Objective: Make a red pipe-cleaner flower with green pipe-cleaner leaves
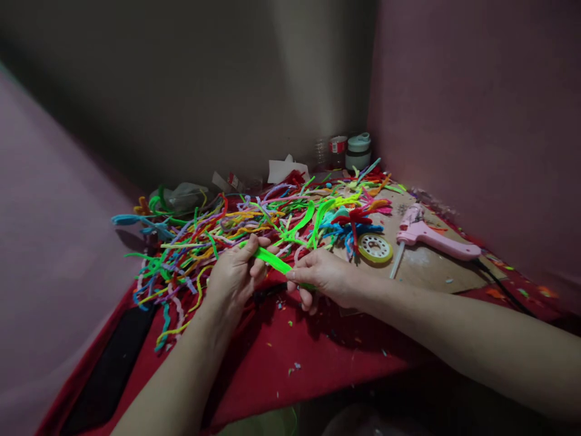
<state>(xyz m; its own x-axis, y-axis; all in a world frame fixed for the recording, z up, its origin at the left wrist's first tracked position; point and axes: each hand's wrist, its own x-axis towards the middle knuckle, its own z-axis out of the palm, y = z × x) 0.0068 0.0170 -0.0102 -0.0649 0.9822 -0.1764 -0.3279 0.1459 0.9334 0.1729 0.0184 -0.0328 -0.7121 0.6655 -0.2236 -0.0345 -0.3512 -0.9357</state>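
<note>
A bright green pipe cleaner (273, 261) stretches between my two hands above the red cloth (290, 357). My left hand (233, 278) pinches its left end, with the thumb on top and fingers curled. My right hand (324, 277) pinches its right end between thumb and fingers. Just beyond my hands lies a big loose pile of pipe cleaners (236, 227) in many colours, spread across the middle and left of the cloth.
A pink glue gun (431, 236) with a black cord lies on a brown cardboard sheet (436, 266) at the right, beside a yellow-rimmed tape spool (374, 247). Small jars (358, 150) stand in the back corner. Pink walls close in left and right.
</note>
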